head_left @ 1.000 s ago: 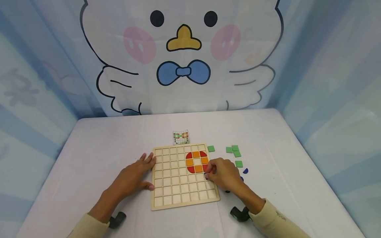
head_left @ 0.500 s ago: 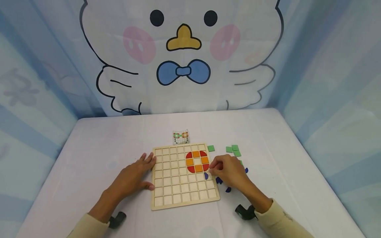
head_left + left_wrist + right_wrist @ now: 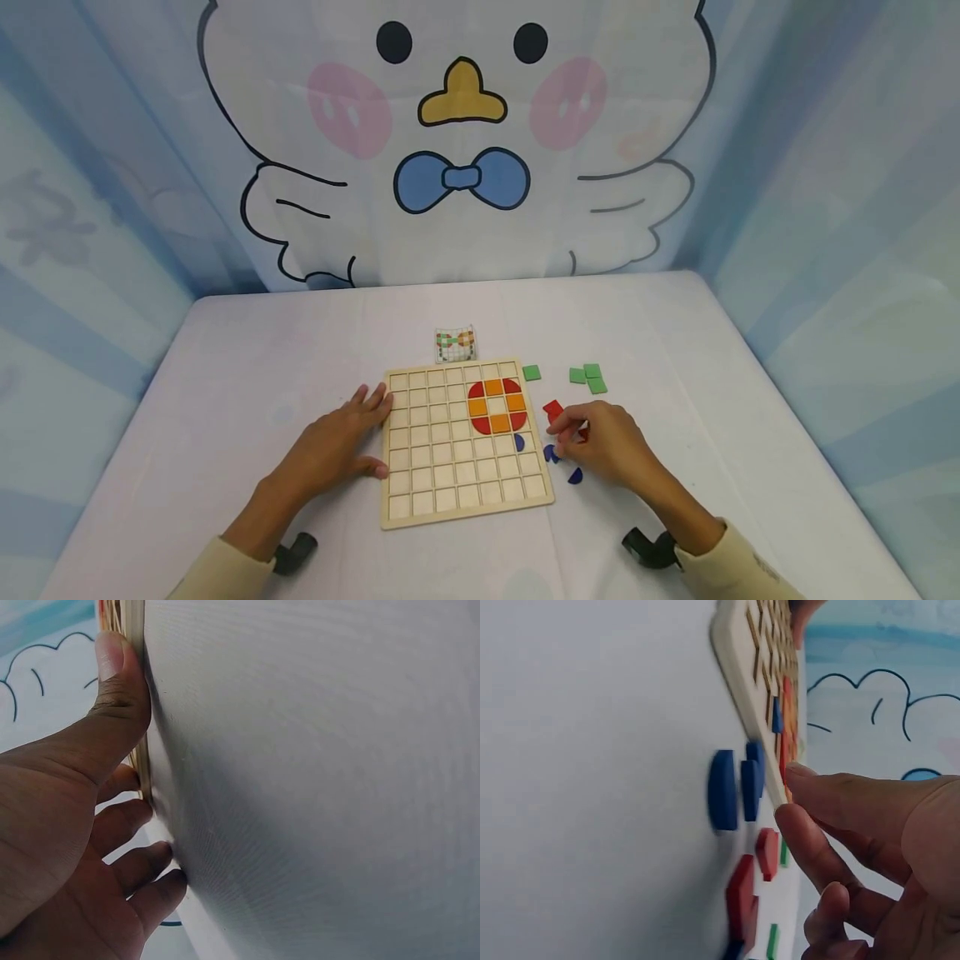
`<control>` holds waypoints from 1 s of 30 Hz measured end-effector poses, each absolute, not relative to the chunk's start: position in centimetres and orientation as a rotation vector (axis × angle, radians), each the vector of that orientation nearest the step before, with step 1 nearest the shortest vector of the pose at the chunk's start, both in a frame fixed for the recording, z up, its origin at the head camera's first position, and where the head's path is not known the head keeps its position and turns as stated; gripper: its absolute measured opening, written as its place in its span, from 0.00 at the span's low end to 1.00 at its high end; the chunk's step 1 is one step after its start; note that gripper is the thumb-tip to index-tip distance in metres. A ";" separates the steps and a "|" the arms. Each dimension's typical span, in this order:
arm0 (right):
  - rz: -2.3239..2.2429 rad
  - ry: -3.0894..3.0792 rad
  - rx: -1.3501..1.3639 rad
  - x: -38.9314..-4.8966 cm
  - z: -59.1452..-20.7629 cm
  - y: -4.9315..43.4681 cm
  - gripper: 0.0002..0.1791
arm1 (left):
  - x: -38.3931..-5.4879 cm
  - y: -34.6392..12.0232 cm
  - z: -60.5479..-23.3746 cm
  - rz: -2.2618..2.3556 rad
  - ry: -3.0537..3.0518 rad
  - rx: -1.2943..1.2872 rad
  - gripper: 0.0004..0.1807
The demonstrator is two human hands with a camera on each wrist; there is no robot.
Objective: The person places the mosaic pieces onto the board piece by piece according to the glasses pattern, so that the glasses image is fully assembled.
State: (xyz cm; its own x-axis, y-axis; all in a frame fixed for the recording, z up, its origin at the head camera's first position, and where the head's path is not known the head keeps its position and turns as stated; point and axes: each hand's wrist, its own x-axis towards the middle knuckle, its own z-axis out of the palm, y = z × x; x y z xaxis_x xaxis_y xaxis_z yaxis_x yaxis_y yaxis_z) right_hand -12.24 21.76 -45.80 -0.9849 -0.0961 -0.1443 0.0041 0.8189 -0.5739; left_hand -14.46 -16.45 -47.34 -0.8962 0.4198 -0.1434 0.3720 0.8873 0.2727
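Note:
A wooden grid board [image 3: 431,483] lies on the white table. Set in its upper right cells are red rounded pieces [image 3: 480,426] and orange squares [image 3: 493,388] in a ring, and a blue half-round piece [image 3: 520,442] sits just below them. My left hand [image 3: 326,450] rests along the board's left edge, thumb and fingers touching it. Right of the board, my right hand [image 3: 609,442] hovers over loose red pieces [image 3: 552,408] and blue half-round pieces [image 3: 575,476]. In the right wrist view its thumb and forefinger are apart, with nothing between them, near the blue pieces [image 3: 722,790].
A small pattern card [image 3: 455,343] with a coloured grid stands behind the board. One green square [image 3: 532,372] lies beside the board's top right corner, and several green squares [image 3: 587,377] lie further right. A curtain with a cartoon bird [image 3: 465,233] hangs behind the table.
My right hand has let go of the blue half-round piece, which now sits in a board cell, and has moved right, off the board. My left hand stays at the board's edge.

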 end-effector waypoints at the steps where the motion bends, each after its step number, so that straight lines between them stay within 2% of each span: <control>1: -0.883 2.834 -0.087 -12.1 -46.0 21.8 0.10 | -14.5 -16.4 -47.3 0.354 2.857 0.603 0.61; 16: -0.781 2.864 -0.192 -11.9 -46.7 21.2 0.15 | -14.4 -16.4 -47.4 0.363 2.855 0.607 0.61; 30: -1.041 2.781 -0.233 -11.7 -47.0 19.3 0.10 | -14.5 -16.6 -47.5 0.404 2.850 0.606 0.61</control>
State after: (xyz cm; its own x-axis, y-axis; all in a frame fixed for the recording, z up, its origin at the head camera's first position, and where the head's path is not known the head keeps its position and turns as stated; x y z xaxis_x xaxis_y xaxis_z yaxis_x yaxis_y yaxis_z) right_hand -11.67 19.30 -47.02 -0.9747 -0.2015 -0.0969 -0.0883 0.7451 -0.6611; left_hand -14.49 -16.60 -47.51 -0.8962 0.4221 -0.1364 0.3677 0.8788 0.3041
